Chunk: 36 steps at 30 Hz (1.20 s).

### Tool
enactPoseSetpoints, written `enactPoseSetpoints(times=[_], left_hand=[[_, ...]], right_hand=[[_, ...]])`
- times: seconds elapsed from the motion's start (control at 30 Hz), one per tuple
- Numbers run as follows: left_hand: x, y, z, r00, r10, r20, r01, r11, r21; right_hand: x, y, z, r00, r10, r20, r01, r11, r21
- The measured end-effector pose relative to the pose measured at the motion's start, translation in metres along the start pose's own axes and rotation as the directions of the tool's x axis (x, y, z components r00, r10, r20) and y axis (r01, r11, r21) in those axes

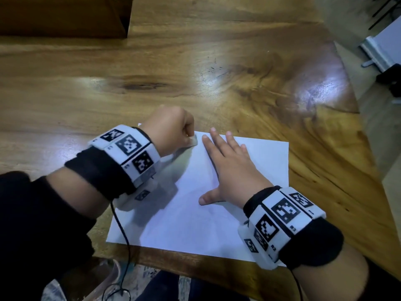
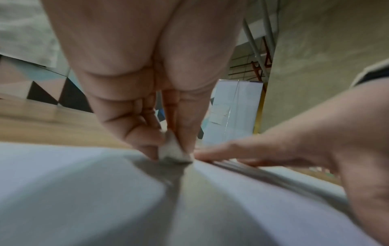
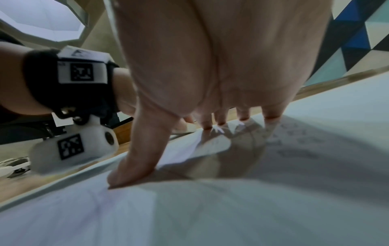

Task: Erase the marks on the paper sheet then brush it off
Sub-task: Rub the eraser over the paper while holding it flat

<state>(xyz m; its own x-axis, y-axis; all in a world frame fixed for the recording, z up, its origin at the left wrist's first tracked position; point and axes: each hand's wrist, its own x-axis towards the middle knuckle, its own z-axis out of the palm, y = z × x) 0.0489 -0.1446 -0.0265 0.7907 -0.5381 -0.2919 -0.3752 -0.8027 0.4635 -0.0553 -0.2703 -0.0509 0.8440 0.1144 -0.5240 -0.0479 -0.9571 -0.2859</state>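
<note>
A white paper sheet lies on the wooden table near its front edge. My left hand pinches a small white eraser and presses it on the sheet's far left corner. In the left wrist view the eraser sits between thumb and fingers, its bottom on the paper. My right hand lies flat on the sheet with fingers spread, holding it down just right of the eraser. Faint pencil marks show on the paper in the right wrist view, beyond my fingertips.
A dark wooden block stands at the table's far left. The table's right edge runs diagonally, with floor and equipment beyond. Cables hang from the wrist bands over the front edge.
</note>
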Motion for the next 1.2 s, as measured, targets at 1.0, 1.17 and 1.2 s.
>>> enactPoseSetpoints(times=[1.0, 1.17, 1.2], left_hand=[[-0.05, -0.013, 0.031, 0.882, 0.404, 0.243, -0.421, 0.907, 0.017], [-0.028, -0.009, 0.021, 0.914, 0.328, 0.239, -0.352, 0.934, 0.063], [-0.02, -0.005, 0.018, 0.937, 0.297, 0.185, -0.314, 0.947, 0.073]], right_hand=[[0.002, -0.002, -0.001, 0.999, 0.024, 0.024, -0.023, 1.0, -0.011], [0.002, -0.003, -0.001, 1.0, 0.022, 0.02, -0.022, 1.0, -0.018], [0.001, -0.003, -0.001, 1.0, 0.02, 0.019, -0.02, 1.0, -0.021]])
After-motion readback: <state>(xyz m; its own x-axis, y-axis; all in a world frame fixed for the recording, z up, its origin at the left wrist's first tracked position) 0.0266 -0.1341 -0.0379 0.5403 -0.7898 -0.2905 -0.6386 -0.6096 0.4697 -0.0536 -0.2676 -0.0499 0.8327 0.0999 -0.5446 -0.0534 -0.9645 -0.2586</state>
